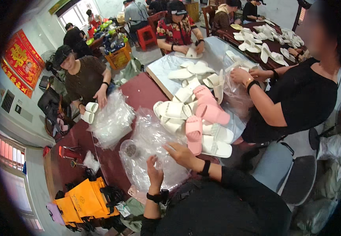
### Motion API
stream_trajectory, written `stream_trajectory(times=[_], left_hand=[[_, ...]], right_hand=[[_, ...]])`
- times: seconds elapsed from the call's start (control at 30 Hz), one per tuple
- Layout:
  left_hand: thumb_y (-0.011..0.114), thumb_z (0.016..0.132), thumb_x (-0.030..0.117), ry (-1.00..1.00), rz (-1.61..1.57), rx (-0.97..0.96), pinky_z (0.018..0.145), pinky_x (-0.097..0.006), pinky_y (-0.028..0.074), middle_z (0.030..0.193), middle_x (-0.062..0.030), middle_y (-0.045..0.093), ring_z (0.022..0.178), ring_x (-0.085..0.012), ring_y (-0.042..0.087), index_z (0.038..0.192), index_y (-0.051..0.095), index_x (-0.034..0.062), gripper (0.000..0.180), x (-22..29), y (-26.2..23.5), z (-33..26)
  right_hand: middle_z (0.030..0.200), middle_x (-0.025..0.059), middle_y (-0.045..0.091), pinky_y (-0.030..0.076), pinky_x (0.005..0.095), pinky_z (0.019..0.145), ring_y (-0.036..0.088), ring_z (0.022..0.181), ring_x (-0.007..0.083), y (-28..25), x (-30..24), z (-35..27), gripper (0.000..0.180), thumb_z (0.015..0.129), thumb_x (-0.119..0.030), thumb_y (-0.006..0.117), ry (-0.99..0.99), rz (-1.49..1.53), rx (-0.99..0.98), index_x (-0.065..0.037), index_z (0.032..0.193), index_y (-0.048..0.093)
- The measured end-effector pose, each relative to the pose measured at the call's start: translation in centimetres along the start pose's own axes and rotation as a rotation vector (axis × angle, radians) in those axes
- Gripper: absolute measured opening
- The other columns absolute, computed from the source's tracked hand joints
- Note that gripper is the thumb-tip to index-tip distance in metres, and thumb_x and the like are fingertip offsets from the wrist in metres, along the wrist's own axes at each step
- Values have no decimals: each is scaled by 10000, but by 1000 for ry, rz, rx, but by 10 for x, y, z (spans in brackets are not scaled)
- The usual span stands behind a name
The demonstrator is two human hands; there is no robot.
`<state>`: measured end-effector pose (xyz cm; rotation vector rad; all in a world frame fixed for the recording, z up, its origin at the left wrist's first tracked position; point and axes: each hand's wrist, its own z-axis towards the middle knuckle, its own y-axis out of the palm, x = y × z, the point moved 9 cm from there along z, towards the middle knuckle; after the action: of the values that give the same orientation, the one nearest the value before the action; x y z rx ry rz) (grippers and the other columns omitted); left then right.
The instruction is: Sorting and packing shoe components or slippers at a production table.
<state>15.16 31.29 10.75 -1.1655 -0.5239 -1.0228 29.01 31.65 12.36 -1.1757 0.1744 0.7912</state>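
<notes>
While the left hand (154,174) and the right hand (181,155) were open, with loosely bent fingers, the transparent, crumpled plastic bags (146,128) lay beneath them, by the near edge of the dark-red table (109,163). A pink, ridged slipper (194,135) lay beyond the right hand.

Table (109,156): plastic bags (151,131), centre; container (122,151) at their left edge; slippers (194,133) heaped to their right; bag pile (113,120) behind, leftward; further table (225,35) behind, rightward, bearing slippers.

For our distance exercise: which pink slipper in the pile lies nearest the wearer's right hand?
The pink slipper pictured lower than the other pink slippers on the pile, which lie farther from the right hand.
</notes>
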Motion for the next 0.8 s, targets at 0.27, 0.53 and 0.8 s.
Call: stream_trajectory(times=[0.27, 0.53, 0.8], left_hand=[[617, 759, 80, -268, 86, 1, 846, -353, 423, 1093, -161, 537, 997, -303, 519, 1194, 464, 47, 463, -44, 1, -23], [485, 699, -67, -276, 167, 85, 832, -371, 410, 985, -171, 534, 949, -330, 514, 1171, 463, 27, 482, -49, -2, -24], [458, 668, -84, -285, 89, 175, 748, -338, 446, 896, -162, 556, 829, -291, 567, 954, 495, -10, 297, -48, 15, -20]], right_hand=[[1343, 110, 355, 309, 442, 978, 379, 1194, 300, 47, 9, -38, 710, 744, -189, 619, -92, -63, -392, -132, 1358, 268], [1155, 172, 489, 393, 426, 872, 483, 1032, 359, 2, 162, -98, 574, 724, -213, 630, 727, 54, 98, -61, 1223, 390], [1077, 206, 529, 421, 437, 811, 516, 989, 364, 18, 223, -104, 510, 725, -310, 628, 956, 31, 155, -10, 1087, 432]])
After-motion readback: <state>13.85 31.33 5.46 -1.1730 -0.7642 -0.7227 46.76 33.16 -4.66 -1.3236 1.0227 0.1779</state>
